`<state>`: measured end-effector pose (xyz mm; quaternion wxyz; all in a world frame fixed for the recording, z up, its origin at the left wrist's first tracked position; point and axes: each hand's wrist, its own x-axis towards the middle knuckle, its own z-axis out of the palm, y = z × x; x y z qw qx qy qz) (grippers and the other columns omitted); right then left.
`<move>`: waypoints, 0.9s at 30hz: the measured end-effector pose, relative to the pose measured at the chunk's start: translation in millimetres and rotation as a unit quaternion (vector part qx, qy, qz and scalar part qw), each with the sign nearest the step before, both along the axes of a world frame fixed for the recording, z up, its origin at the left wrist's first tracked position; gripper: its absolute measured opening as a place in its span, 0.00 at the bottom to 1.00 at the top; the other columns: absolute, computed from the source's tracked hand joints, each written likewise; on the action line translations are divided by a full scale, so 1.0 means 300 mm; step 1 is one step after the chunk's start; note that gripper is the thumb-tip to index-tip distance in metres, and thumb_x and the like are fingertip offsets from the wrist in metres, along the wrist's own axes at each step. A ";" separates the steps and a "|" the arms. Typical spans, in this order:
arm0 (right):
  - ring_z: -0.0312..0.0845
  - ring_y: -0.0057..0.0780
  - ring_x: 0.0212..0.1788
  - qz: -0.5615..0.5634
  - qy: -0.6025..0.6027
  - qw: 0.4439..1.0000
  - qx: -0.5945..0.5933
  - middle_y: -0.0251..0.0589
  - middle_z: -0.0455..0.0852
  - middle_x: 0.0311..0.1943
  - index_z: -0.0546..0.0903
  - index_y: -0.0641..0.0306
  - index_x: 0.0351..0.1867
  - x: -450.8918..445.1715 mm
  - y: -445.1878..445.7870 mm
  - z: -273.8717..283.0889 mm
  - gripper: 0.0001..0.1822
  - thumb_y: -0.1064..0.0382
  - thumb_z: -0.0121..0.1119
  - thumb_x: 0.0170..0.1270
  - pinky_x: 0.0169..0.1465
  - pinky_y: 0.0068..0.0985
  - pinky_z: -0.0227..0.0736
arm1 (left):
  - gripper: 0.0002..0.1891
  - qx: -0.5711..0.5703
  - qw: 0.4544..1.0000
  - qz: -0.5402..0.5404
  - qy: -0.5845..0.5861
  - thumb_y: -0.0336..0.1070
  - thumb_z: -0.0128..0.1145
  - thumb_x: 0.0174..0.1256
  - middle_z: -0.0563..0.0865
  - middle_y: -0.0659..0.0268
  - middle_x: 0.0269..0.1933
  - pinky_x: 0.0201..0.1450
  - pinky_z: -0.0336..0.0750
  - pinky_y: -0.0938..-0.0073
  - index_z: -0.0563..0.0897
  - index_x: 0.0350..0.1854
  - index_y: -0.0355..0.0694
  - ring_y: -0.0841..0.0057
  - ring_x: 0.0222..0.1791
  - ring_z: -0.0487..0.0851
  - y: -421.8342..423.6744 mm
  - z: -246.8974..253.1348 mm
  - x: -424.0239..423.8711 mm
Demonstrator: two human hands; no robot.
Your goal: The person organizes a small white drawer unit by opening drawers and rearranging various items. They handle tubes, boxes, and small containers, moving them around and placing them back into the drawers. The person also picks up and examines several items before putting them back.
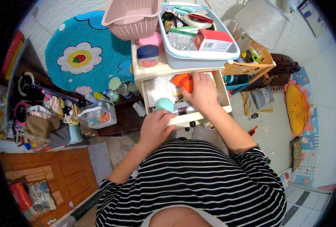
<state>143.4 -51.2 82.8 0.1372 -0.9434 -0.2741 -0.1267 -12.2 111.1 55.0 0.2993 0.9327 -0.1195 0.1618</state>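
Observation:
A cream drawer [223,95] is pulled out of its cabinet in front of me. My left hand [156,127] hooks its fingers over the drawer's front edge at the left corner. Just beyond those fingers is a round mint-green object [164,104]. Inside the drawer, my right hand [202,92] has its thumb and fingers around an orange-and-red item [182,81], whose kind I cannot tell. White printed boxes [159,89] lie at the drawer's left side. Smaller items under my right hand are partly hidden.
On the cabinet top [145,73] stand a filled light-blue basket [199,56], a pink woven basket [133,27] and a blue-lidded jar [147,56]. An orange crate [250,68] is to the right. Bottles [118,86] and a clear plastic container [99,115] stand at the left.

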 end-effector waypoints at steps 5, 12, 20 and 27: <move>0.78 0.48 0.48 0.032 0.003 0.994 0.103 0.49 0.81 0.44 0.77 0.65 0.48 0.034 -0.003 -0.067 0.27 0.54 0.73 0.50 0.53 0.37 0.74 | 0.22 -0.011 1.000 -0.011 -0.001 0.36 0.73 0.47 0.81 0.62 0.43 0.41 0.76 0.61 0.81 0.46 0.46 0.59 0.41 0.82 0.003 -0.006 0.006; 0.79 0.42 0.48 0.000 0.091 0.995 0.045 0.46 0.80 0.43 0.79 0.60 0.46 -0.006 0.005 -0.035 0.25 0.55 0.74 0.48 0.49 0.38 0.76 | 0.22 -0.008 1.000 -0.009 -0.003 0.37 0.74 0.46 0.81 0.62 0.43 0.41 0.77 0.61 0.81 0.46 0.45 0.59 0.41 0.82 0.004 -0.013 0.003; 0.76 0.47 0.52 0.038 -0.004 0.997 0.073 0.48 0.79 0.49 0.77 0.59 0.54 -0.003 -0.009 -0.040 0.32 0.56 0.76 0.46 0.54 0.38 0.74 | 0.21 -0.014 1.000 -0.004 -0.007 0.37 0.71 0.48 0.80 0.66 0.41 0.44 0.73 0.63 0.81 0.46 0.45 0.64 0.43 0.81 0.001 -0.007 -0.005; 0.73 0.51 0.55 0.134 0.047 0.981 0.131 0.51 0.78 0.51 0.76 0.61 0.55 0.001 -0.006 -0.055 0.30 0.60 0.74 0.50 0.58 0.38 0.72 | 0.22 0.060 0.997 0.024 -0.034 0.43 0.72 0.49 0.81 0.66 0.45 0.63 0.64 0.53 0.82 0.47 0.46 0.66 0.50 0.79 0.024 0.008 -0.020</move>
